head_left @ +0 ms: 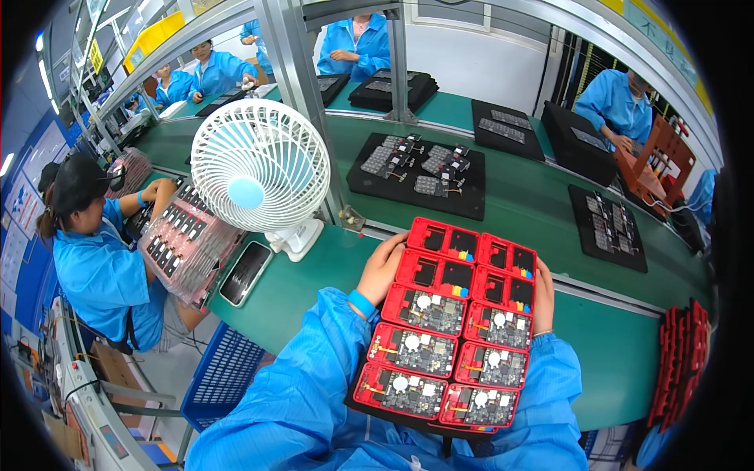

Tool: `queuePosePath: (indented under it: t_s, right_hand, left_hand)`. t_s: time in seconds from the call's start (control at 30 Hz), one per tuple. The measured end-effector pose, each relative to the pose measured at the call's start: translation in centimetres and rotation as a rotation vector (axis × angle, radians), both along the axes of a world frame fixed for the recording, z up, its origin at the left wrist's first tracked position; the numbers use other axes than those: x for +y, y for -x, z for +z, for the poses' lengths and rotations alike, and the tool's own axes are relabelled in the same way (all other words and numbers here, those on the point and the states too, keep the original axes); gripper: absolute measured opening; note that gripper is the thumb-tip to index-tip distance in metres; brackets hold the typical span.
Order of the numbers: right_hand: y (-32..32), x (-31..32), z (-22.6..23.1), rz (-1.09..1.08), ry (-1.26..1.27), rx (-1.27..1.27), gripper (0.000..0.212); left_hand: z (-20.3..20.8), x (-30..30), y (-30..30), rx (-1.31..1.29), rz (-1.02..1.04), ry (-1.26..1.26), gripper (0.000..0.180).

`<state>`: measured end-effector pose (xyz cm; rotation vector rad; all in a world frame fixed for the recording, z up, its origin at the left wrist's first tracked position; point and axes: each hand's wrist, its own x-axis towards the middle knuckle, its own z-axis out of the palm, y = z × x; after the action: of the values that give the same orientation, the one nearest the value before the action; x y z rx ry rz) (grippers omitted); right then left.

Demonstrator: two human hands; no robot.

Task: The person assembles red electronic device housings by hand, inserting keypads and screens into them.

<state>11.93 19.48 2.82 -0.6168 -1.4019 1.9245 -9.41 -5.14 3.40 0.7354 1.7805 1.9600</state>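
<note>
A black board (363,408) lies level in front of me, carrying red plastic housings in two columns. In the nearer rows each red housing (407,392) has a circuit board with a round white piece on it. Toward the far end, each red housing (440,238) shows black recesses and small blue and yellow parts instead. My left hand (381,271) is closed around the far left edge of this load. Along the right edge, my right hand (543,298) grips it, its fingertips partly hidden by the housings.
Left of the load stand a white fan (261,169) and a phone (246,273) on the green bench (314,271). A conveyor beyond bears black pads (420,174) with circuit boards. Red parts (675,365) are stacked at right. A co-worker (102,251) sits left beside clear trays (188,243).
</note>
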Motion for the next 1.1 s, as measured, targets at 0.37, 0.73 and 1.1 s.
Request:
queuePosePath:
  t_s: [0.37, 0.73, 1.1]
  right_hand:
    - [0.0, -0.2, 0.3, -0.015, -0.032, -0.045, 0.035]
    - [0.0, -0.2, 0.3, -0.01, -0.006, -0.03, 0.036]
    - [0.0, -0.6, 1.0, -0.016, 0.028, -0.065, 0.037]
  left_hand:
    - [0.3, -0.1, -0.1, 0.001, -0.019, -0.023, 0.037]
    - [0.5, 0.0, -0.1, -0.034, -0.041, -0.035, 0.038]
    - [0.4, 0.0, -0.2, 0.023, -0.008, -0.003, 0.038]
